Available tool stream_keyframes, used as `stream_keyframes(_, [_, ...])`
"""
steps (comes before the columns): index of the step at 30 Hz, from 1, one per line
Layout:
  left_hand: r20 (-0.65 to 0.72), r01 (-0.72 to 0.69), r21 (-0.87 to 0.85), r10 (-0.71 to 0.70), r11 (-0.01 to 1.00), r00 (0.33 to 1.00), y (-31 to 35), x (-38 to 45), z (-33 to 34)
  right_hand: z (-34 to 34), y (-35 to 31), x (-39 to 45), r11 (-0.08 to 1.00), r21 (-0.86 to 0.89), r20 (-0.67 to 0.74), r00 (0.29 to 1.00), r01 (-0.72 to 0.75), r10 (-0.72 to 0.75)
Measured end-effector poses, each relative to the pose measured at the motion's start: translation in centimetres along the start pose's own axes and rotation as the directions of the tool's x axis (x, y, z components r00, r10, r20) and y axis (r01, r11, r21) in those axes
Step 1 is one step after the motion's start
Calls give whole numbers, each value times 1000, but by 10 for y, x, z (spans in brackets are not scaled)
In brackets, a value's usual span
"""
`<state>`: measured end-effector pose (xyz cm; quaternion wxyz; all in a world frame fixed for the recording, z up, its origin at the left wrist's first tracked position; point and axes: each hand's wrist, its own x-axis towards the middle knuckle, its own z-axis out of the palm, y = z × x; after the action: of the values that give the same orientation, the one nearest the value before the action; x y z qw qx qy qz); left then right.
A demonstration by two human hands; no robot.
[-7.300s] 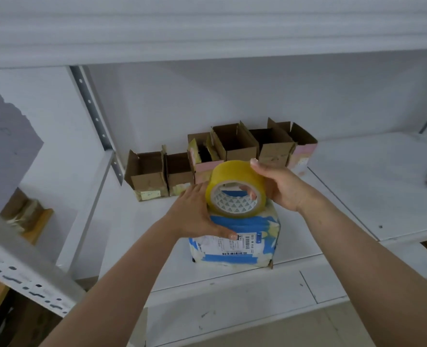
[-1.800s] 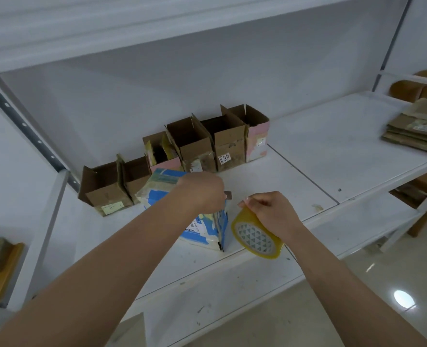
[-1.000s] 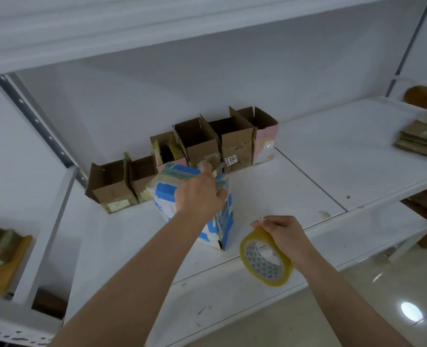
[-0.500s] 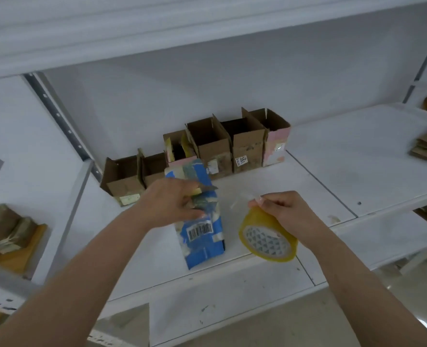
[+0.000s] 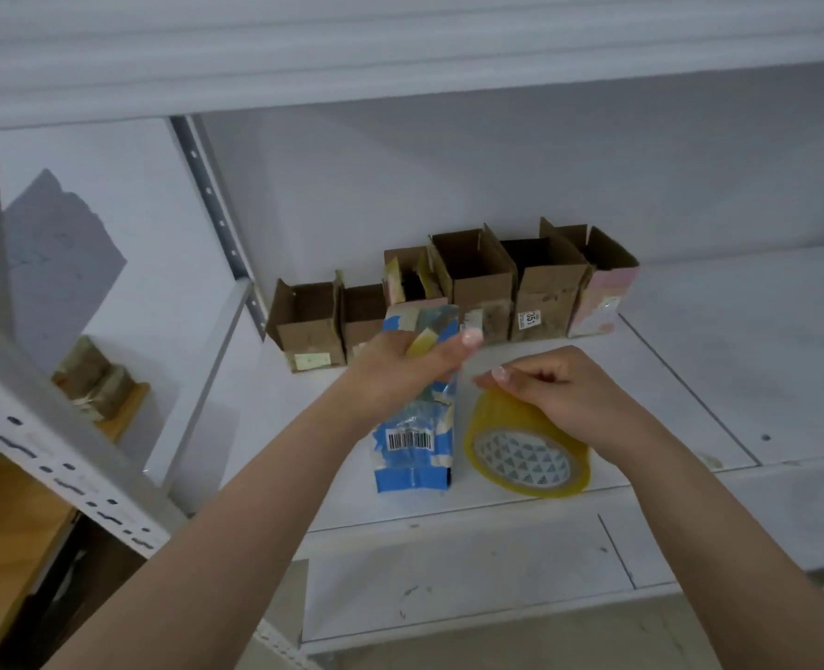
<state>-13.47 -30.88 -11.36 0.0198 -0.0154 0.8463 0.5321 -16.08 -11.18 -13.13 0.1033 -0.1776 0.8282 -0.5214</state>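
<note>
A blue and white carton with a barcode label lies on the white shelf, patched with strips of tape. My left hand grips its far end, thumb across the top. To its right a roll of yellow packing tape stands on edge near the shelf's front. My right hand rests over the roll and pinches the loose end of clear tape between thumb and finger, just right of the carton.
A row of several open brown cardboard boxes stands against the back wall. A perforated metal upright rises at the left, with another rack beam nearer me. A lower shelf runs below.
The carton has been turned from standing on a corner to lying lengthwise, barcode up. My right hand brought the tape roll up beside it and now pinches the tape's end.
</note>
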Motion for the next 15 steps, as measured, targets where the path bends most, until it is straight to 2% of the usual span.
stream_keyframes(2, [26,-40,67,38,997,999,-1,3,2,3,-3,1,1000,-7,-7,1000,5,-6])
stream_keyframes(4, [-3,-109,78,110,991,994,-6,3,-1,4,-5,2,999,49,36,999,-19,17])
stream_keyframes(6, [-87,-136,71,142,988,986,-13,0,-10,1,-6,3,985,152,101,993,-75,60])
stream_keyframes(9, [-205,-94,77,108,993,973,-31,-9,-32,-10,-3,7,973,218,108,993,-72,49])
stream_keyframes(12, [-374,19,28,-7,999,928,-62,-19,-58,-18,3,12,993,41,0,994,-108,108])
stream_keyframes(15, [-434,86,130,-22,988,901,-83,-22,-62,-18,9,24,956,-256,-80,989,-141,125])
